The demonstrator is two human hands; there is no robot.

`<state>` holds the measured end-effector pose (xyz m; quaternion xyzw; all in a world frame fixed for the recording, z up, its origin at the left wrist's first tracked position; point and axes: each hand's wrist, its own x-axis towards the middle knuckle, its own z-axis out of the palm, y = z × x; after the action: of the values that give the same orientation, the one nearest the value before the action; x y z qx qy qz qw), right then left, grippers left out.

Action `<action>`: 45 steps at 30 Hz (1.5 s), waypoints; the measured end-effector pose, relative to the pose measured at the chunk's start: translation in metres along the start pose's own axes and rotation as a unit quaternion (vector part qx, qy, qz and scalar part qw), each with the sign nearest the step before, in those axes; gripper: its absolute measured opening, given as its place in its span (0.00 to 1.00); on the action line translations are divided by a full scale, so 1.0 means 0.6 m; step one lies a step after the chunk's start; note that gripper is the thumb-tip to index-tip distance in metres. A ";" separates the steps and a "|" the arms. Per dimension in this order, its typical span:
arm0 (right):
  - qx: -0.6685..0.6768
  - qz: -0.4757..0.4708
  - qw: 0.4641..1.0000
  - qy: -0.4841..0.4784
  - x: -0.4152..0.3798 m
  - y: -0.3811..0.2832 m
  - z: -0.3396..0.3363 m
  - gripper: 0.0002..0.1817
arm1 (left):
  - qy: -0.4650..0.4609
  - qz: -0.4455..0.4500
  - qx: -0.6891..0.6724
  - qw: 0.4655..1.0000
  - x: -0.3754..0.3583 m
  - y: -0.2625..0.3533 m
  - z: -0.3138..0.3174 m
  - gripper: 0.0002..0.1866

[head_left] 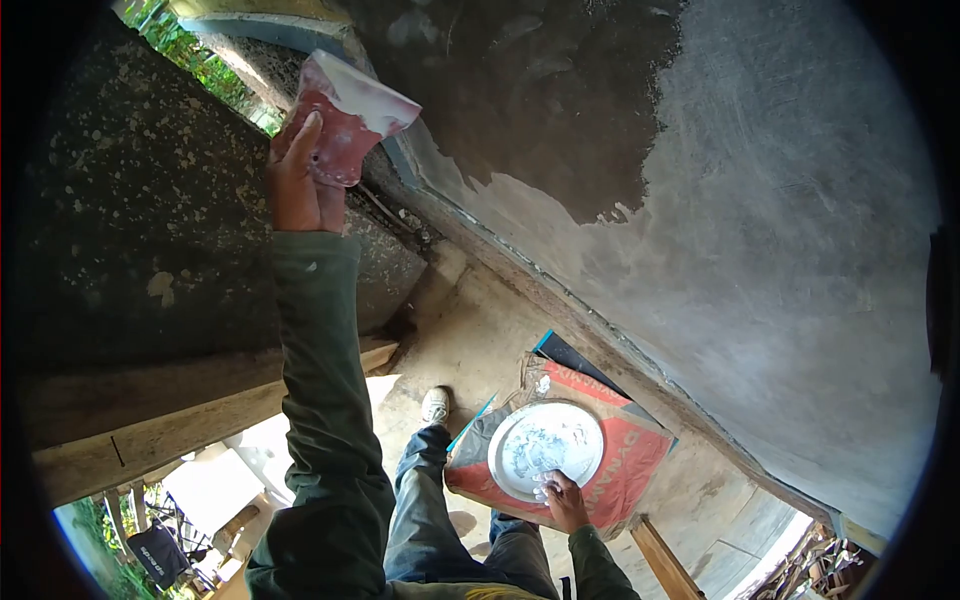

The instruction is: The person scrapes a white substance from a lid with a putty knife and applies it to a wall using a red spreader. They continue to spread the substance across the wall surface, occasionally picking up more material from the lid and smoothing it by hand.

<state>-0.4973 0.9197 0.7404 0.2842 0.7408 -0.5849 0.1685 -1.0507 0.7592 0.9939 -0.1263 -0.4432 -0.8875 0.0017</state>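
Observation:
My left hand (300, 180) is raised at the upper left, closed on a reddish flat piece (345, 135) partly coated in white paste. The piece is near the edge of a grey wall (780, 230) that has a dark, damp-looking patch (560, 110). Low down, my right hand (566, 502) is at the near rim of a round white dish (520, 440) smeared with white material. White paste covers its fingertips, which are drawn together; whether they hold anything is too small to tell. Under the dish lies a red and grey printed sack (632, 450).
A dark speckled wall (130, 200) stands at the left above a ledge (200, 400). Below the sack a wooden piece (665, 560) sticks out. My shoe (436, 404) is on the concrete floor (450, 310). Sticks (825, 575) lie at the lower right.

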 end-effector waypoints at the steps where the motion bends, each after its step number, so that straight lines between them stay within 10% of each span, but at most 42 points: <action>1: 0.002 0.000 1.000 -0.003 0.002 -0.002 0.001 0.08 | 0.042 0.032 0.062 0.997 -0.009 0.008 0.003 0.18; 6: 0.011 -0.002 1.000 -0.012 0.003 0.002 0.013 0.08 | 0.113 0.067 0.317 0.939 -0.031 -0.051 -0.029 0.18; 33: -0.069 -0.108 0.992 0.012 -0.007 -0.007 0.000 0.07 | 0.216 0.229 0.399 0.861 0.016 -0.217 0.040 0.18; 40: -0.021 0.008 1.000 -0.008 -0.027 -0.003 -0.011 0.07 | 0.214 0.233 0.406 0.857 -0.039 -0.237 0.107 0.18; 45: -0.202 -0.165 0.966 0.005 -0.022 0.014 0.000 0.07 | 0.111 0.216 0.371 0.896 -0.198 -0.198 0.179 0.18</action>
<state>-0.4820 0.9183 0.7418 0.1216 0.8808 -0.4417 0.1196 -0.9253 0.9028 0.9353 -0.1101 -0.6993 -0.6443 0.2894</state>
